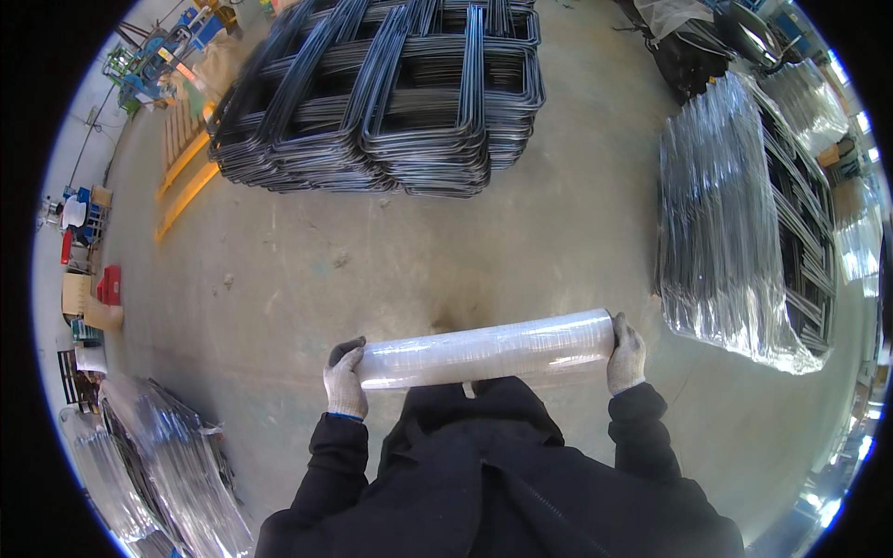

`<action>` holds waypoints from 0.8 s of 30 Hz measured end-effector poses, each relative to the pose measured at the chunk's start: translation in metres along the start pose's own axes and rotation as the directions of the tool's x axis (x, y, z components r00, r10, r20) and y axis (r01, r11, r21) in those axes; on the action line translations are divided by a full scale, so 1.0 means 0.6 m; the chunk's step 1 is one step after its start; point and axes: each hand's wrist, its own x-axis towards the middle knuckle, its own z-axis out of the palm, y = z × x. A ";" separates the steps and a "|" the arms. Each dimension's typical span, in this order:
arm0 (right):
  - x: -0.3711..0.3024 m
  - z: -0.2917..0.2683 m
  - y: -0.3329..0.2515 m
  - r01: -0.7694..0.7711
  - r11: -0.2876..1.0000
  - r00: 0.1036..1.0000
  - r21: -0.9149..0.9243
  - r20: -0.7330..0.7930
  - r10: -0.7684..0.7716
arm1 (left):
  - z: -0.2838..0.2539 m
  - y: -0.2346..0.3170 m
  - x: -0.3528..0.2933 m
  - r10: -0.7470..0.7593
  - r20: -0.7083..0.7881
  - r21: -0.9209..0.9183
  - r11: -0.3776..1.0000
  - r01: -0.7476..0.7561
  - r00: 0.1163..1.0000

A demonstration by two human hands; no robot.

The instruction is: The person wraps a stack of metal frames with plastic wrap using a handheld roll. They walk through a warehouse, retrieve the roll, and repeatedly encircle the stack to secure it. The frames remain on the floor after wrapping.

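Fingers (346, 358) of my left hand (345, 383) are curled around the left end of one roll of clear plastic wrap (486, 350), and my right hand (626, 355) caps the other end, its fingers pressed flat against it. I count two gloved hands, both in pale knit gloves, and one roll between them. It sits level in front of my chest, tilted a little so the right end is higher, held over the bare concrete floor (391, 270). Both forearms come up from the lower edge in black sleeves, elbows out, wrists turned inward toward the roll.

Around me I can make out four lots of bent metal frames. One unwrapped stack (391, 102) lies ahead on the floor, well apart from the roll. One bundle already covered in shiny wrap (735, 223) stands to my right. One wrapped bundle (177, 465) leans at lower left, and another (800, 93) sits at far upper right.
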 end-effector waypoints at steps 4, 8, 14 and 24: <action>0.126 0.034 -0.037 0.005 0.999 0.999 -0.046 0.043 -0.003 | 0.086 0.001 0.115 -0.030 0.020 0.020 0.999 0.030 0.999; 0.252 0.038 0.039 -0.056 0.992 0.998 -0.110 0.004 0.056 | 0.170 -0.023 0.239 0.001 0.061 0.074 0.997 -0.006 0.998; 0.441 0.081 0.147 -0.290 0.957 0.952 -0.023 0.099 0.291 | 0.286 -0.062 0.385 0.025 0.144 0.319 0.945 -0.071 0.989; 0.750 0.171 0.366 -0.211 0.975 0.912 -0.067 0.345 0.221 | 0.388 -0.283 0.620 -0.034 0.068 0.445 0.895 0.000 0.997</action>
